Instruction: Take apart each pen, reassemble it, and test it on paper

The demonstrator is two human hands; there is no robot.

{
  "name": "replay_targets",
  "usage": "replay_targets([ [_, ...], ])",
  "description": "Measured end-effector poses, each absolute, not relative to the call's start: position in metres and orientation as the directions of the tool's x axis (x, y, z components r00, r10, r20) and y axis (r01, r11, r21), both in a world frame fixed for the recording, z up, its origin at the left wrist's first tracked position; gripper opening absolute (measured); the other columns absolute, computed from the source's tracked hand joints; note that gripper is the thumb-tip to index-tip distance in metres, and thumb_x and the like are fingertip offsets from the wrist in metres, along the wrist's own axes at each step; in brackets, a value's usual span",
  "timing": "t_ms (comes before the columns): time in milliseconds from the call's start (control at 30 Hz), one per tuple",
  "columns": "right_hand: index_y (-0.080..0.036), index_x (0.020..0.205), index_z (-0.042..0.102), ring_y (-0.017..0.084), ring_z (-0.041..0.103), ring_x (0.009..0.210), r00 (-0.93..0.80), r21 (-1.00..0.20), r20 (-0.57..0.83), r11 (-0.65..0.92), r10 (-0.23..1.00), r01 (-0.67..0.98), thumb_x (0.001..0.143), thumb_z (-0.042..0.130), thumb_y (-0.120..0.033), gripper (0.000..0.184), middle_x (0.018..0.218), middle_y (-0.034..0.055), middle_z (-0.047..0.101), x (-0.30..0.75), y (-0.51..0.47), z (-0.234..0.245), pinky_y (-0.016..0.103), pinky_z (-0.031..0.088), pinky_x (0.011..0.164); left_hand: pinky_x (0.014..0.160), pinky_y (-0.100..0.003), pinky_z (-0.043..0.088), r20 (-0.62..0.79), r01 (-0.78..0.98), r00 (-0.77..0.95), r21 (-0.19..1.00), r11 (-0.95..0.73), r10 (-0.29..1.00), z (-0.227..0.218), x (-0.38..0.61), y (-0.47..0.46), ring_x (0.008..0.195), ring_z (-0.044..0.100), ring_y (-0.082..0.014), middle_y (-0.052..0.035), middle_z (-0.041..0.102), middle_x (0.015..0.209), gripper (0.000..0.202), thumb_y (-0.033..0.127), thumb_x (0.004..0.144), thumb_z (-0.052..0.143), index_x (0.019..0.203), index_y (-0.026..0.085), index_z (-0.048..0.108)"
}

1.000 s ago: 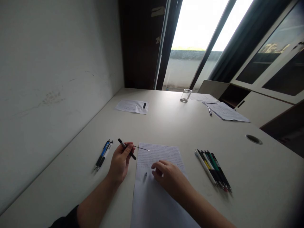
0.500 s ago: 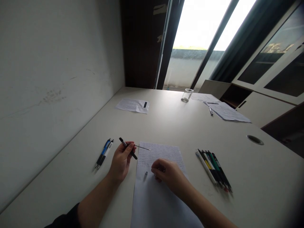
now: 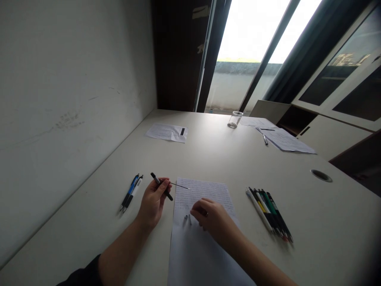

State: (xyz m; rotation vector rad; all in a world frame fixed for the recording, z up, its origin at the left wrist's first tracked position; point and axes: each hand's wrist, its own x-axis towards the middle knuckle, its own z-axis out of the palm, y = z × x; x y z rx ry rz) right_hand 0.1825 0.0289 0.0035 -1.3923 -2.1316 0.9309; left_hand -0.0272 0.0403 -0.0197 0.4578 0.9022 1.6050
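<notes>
My left hand (image 3: pixel 153 204) is closed around a black pen barrel (image 3: pixel 161 186), tilted down to the right. From the same fingers a thin ink refill (image 3: pixel 180 185) points right over a sheet of handwritten paper (image 3: pixel 205 254). My right hand (image 3: pixel 210 214) hovers low over the sheet, thumb and index finger pinched. A small thin grey piece, apparently a pen spring (image 3: pixel 190 220), shows at those fingertips; whether it also touches the paper is hard to see. Just left of it lies a small pen tip (image 3: pixel 185 217).
Two pens (image 3: pixel 131 193), one blue and one white, lie to the left. Several pens (image 3: pixel 269 214) form a row on the right. Farther back are a crumpled paper (image 3: pixel 166 132), a glass (image 3: pixel 235 119), stacked papers (image 3: pixel 287 140) with a pen (image 3: pixel 265 139), and a round desk hole (image 3: pixel 321 175).
The thin grey piece has come into sight at my right fingertips, beside the pen tip. My left hand keeps its hold on the barrel and refill, and the view has shifted slightly.
</notes>
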Motion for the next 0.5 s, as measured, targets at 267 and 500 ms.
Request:
replay_targets([
  [267,-0.022,0.102,0.066,0.018,0.066,0.068,-0.281,-0.788,0.217,0.338,0.935,0.514,0.088,0.062,-0.034,0.019,0.089,0.0068,0.071,0.194,0.038,0.018,0.03,0.058,0.059,0.072,-0.022,0.054,-0.151,-0.649,-0.168,0.761,0.006,0.974,-0.016,-0.025,0.039,0.072,0.064,-0.0104,-0.0018,0.067,0.079,0.025,0.022,0.07,0.085,0.089,0.013,0.072],
  [500,-0.023,0.107,0.069,0.017,0.067,0.075,-0.319,-0.811,0.29,0.409,0.902,0.419,0.09,0.062,-0.031,0.02,0.092,0.0057,0.073,0.191,0.035,0.016,0.03,0.058,0.066,0.072,-0.021,0.053,-0.122,-0.643,-0.082,0.764,0.041,0.989,-0.011,-0.022,0.037,0.072,0.063,-0.0101,-0.002,0.066,0.079,0.02,0.021,0.073,0.083,0.088,0.013,0.071],
])
